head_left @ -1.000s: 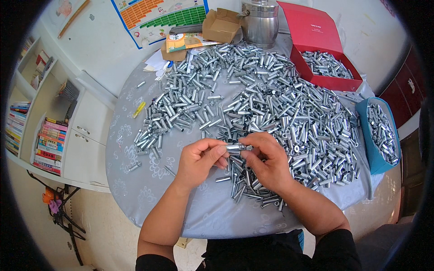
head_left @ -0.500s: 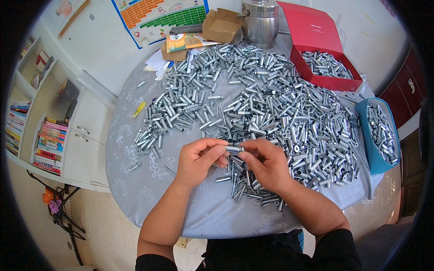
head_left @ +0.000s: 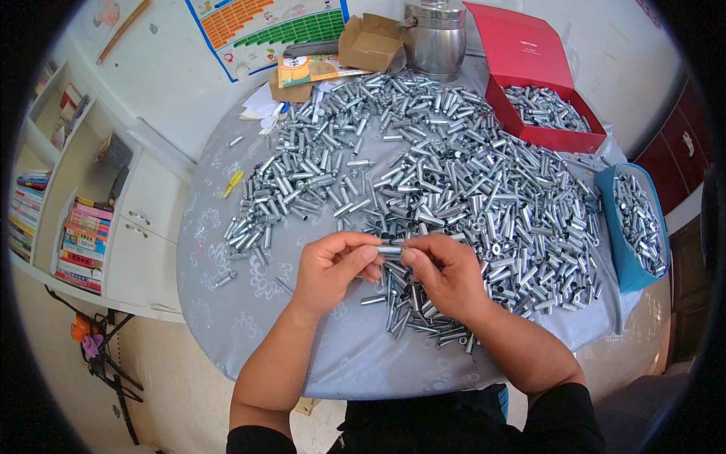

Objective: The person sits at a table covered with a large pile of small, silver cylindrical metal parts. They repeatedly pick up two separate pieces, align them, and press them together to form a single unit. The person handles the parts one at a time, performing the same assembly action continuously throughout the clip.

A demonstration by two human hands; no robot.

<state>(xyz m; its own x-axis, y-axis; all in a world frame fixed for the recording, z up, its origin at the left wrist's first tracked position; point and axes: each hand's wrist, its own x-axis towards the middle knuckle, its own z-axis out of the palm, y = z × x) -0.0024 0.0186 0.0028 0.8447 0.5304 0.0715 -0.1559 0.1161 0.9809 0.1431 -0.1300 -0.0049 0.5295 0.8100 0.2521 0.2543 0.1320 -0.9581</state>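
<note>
Between my two hands is a shiny metal expansion bolt sleeve (head_left: 390,250), lying level above the near edge of a large pile. My left hand (head_left: 336,271) pinches its left end between thumb and fingers. At the right end my right hand (head_left: 446,274) closes thumb and forefinger around it; the fingertips hide that end. Loose metal sleeves and bolts (head_left: 491,204) spread over the table beyond and to the right of my hands. Another heap of bolts with sleeves (head_left: 302,170) lies to the far left.
A round table (head_left: 227,325) wears a grey patterned cloth. At the back right stands an open red box (head_left: 563,138) of metal parts, with a teal container (head_left: 620,257) of more nearer right. A steel pot (head_left: 435,41), cardboard box (head_left: 370,41) and yellow marker (head_left: 233,184) are also here.
My right thumb and fingers have shifted slightly at the sleeve's right end, covering the part that showed there before. My left hand has hardly moved.
</note>
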